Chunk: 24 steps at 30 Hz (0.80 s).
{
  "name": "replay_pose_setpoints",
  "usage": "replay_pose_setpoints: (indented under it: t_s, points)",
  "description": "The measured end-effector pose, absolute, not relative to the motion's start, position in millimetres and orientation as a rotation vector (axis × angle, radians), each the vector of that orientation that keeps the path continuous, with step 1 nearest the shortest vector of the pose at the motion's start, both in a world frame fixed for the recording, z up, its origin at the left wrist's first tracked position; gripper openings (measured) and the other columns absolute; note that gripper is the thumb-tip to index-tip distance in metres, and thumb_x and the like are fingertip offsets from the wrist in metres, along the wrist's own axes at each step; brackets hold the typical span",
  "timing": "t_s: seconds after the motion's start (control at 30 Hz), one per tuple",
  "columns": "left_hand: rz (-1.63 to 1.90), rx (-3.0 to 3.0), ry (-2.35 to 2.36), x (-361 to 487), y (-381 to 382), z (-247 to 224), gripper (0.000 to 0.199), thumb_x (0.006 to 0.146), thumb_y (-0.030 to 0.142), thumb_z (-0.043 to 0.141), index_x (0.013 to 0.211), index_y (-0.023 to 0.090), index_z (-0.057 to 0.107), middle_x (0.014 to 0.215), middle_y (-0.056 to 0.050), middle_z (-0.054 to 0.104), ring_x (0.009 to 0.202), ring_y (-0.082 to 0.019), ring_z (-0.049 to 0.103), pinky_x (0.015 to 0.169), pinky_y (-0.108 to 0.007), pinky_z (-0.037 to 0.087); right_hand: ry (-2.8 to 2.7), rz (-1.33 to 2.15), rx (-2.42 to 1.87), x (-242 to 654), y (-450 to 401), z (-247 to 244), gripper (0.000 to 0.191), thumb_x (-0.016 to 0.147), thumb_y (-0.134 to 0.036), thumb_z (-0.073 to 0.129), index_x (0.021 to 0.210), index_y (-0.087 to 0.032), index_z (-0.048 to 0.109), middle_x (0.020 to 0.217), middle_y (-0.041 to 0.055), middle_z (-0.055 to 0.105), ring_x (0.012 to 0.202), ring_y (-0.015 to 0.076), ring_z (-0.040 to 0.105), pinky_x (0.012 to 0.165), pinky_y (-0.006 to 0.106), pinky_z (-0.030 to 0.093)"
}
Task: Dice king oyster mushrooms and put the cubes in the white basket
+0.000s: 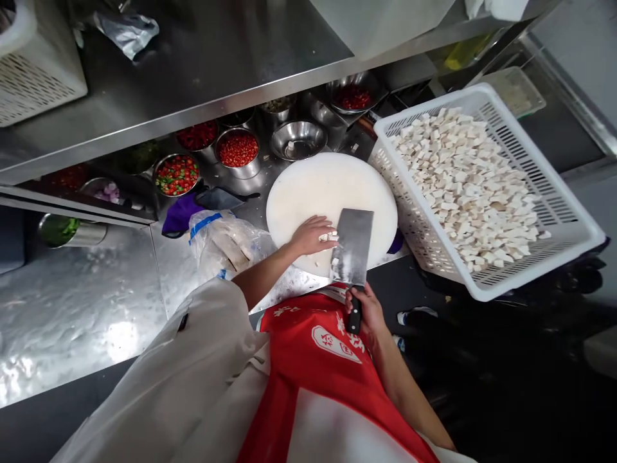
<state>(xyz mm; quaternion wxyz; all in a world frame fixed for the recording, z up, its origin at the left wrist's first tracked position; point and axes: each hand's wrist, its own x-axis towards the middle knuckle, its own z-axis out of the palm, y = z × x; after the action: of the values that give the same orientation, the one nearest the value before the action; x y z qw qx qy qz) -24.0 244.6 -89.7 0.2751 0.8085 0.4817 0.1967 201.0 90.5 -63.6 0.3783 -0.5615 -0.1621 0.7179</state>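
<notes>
A round white cutting board lies on the steel counter. Over its lower part, my left hand has several small white pieces between thumb and fingers, close to the blade's left side. My right hand, at the board's near edge, is closed around the black handle of a cleaver. The broad blade lies flat-side up over the board, with a few white bits by its left edge. To the right, a white perforated basket holds a heap of cut white pieces.
Steel bowls of chopped red peppers and a nearly bare steel bowl stand behind the board, under a steel shelf. A plastic bag and purple cloth lie left. A shoe shows on the floor at right.
</notes>
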Motion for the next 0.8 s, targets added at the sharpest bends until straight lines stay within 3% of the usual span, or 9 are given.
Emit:
replay_pose_setpoints:
  t_s: [0.23, 0.43, 0.67, 0.8]
  points:
    - [1.070, 1.608, 1.731, -5.0, 220.4, -97.3, 0.031, 0.094, 0.044, 0.060, 0.111, 0.021, 0.072, 0.130, -0.009, 0.068, 0.128, -0.022, 0.059, 0.114, -0.044, 0.047, -0.395, 2.032, -1.340, 141.6, 93.2, -54.3, 0.024, 0.075, -0.035, 0.078, 0.086, -0.030, 0.058, 0.063, -0.0059, 0.057, 0.048, 0.0127, 0.047, 0.045, 0.026, 0.043]
    - [1.214, 1.138, 1.927, 9.9, 242.9, -87.8, 0.029, 0.098, 0.041, 0.052, 0.101, 0.020, 0.073, 0.119, -0.005, 0.072, 0.120, -0.019, 0.064, 0.110, -0.039, 0.051, -0.340, 2.158, -1.239, 144.1, 122.6, -39.8, 0.018, 0.079, -0.031, 0.071, 0.086, -0.026, 0.055, 0.065, -0.0091, 0.056, 0.050, 0.0076, 0.045, 0.048, 0.020, 0.040]
    - [1.301, 1.195, 1.695, 94.4, 349.3, -16.7, 0.024, 0.098, 0.037, 0.056, 0.102, 0.019, 0.072, 0.114, -0.004, 0.074, 0.117, -0.021, 0.065, 0.110, -0.037, 0.049, -0.361, 1.992, -1.130, 213.1, 199.2, -5.3, 0.029, 0.071, -0.029, 0.075, 0.083, -0.025, 0.048, 0.059, -0.0090, 0.055, 0.044, 0.0091, 0.045, 0.041, 0.022, 0.038]
    - [1.289, 1.333, 1.373, 184.4, 429.9, 28.6, 0.033, 0.103, 0.041, 0.045, 0.105, 0.017, 0.068, 0.111, -0.005, 0.073, 0.116, -0.020, 0.065, 0.109, -0.038, 0.049, -0.391, 1.741, -1.108, 283.5, 255.8, 30.1, 0.032, 0.068, -0.026, 0.075, 0.085, -0.026, 0.048, 0.060, -0.0094, 0.056, 0.044, 0.0089, 0.046, 0.041, 0.021, 0.037]
